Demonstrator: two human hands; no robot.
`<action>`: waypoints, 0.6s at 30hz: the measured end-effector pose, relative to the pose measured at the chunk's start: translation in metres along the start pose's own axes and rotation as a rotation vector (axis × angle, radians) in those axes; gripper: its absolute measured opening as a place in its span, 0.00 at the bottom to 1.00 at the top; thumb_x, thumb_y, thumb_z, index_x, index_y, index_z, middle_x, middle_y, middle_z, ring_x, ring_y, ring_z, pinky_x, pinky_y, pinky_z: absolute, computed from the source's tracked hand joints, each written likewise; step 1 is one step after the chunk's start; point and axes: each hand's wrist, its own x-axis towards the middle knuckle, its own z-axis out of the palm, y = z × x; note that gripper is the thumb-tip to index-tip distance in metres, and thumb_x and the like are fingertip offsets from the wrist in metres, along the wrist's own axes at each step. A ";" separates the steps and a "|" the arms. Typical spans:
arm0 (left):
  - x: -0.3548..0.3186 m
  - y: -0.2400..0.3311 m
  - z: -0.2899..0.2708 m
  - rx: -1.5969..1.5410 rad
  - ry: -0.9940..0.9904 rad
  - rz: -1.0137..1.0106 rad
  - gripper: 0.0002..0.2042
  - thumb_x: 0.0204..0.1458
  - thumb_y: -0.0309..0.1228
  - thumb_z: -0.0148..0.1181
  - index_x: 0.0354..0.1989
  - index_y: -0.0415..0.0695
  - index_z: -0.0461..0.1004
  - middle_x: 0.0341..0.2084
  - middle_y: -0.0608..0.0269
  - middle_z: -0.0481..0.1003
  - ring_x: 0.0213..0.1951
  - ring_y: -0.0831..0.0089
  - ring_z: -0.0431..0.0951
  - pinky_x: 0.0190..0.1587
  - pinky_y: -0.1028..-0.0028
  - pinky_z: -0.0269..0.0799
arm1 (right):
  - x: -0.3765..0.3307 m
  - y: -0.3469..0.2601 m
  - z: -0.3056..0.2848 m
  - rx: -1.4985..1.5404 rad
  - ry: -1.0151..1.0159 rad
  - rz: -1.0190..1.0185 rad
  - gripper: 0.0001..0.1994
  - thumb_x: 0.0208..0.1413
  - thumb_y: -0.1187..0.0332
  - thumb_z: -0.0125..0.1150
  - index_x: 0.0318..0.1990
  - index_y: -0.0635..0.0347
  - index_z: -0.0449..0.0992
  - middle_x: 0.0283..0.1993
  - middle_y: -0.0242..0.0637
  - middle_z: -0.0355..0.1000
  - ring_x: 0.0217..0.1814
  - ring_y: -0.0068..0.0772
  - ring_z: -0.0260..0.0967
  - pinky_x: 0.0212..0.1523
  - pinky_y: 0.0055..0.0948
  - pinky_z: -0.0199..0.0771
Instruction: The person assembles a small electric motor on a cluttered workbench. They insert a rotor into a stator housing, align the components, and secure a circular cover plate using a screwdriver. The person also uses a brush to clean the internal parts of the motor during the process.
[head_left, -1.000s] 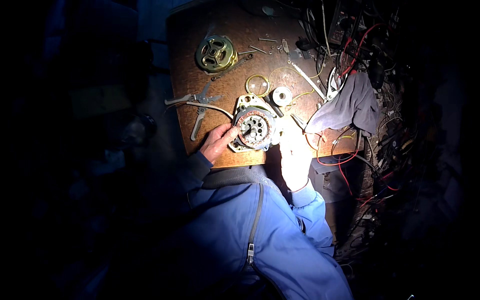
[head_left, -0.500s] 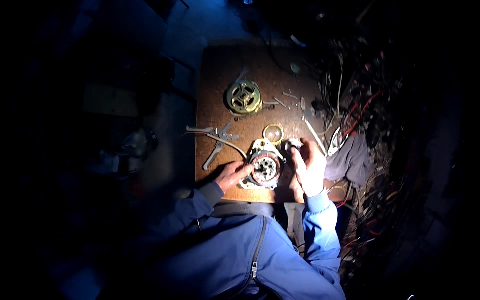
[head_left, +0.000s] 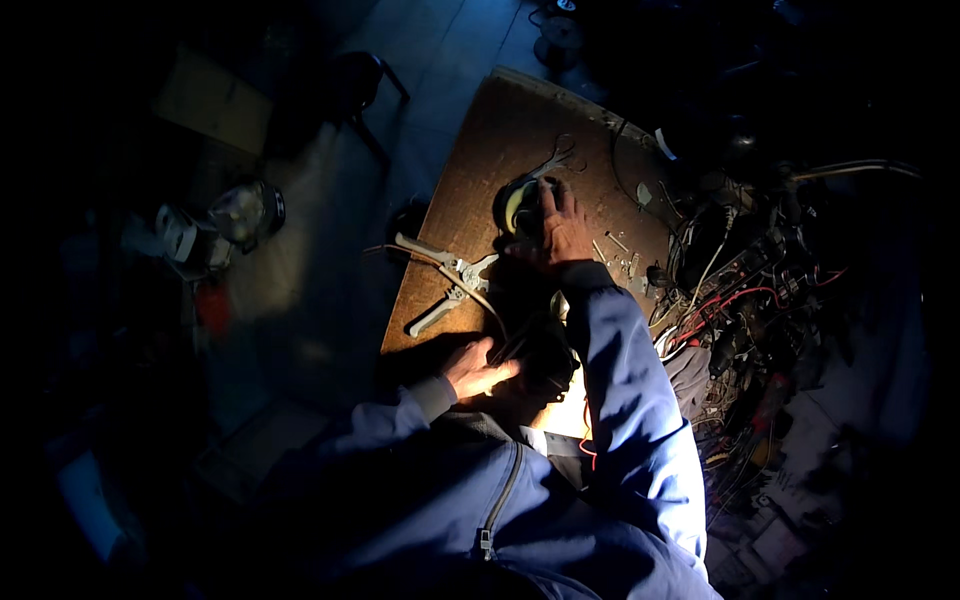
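My right hand (head_left: 566,225) reaches to the far part of the wooden table, over a round metal motor end cover (head_left: 516,207). Its fingers curl over the cover's right side; the thumb is lost in shadow. Close to the near edge, my left hand (head_left: 478,370) has its fingers closed at the side of the motor housing (head_left: 545,365). Deep shadow from my right arm hides most of that housing. Wire-stripping pliers (head_left: 462,280) lie spread on the table left of my right forearm, with a pale cable (head_left: 437,262) running across them.
Small screws and pins (head_left: 622,252) lie right of my right hand. A heap of tangled wires (head_left: 740,290) and a dark cloth (head_left: 688,380) crowd the right side. A dark stool (head_left: 360,90) stands beyond the table's left edge.
My right hand has moved from the small round part beside the motor housing to the end cover farther away. The view has turned, and my arm's shadow now covers the housing.
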 end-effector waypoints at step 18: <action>0.012 0.002 -0.012 -0.115 -0.244 -0.013 0.37 0.48 0.60 0.73 0.51 0.36 0.76 0.41 0.43 0.82 0.43 0.52 0.83 0.45 0.59 0.79 | -0.176 0.015 -0.111 0.797 0.142 0.458 0.53 0.44 0.60 0.85 0.74 0.76 0.59 0.67 0.55 0.71 0.66 0.42 0.72 0.68 0.36 0.72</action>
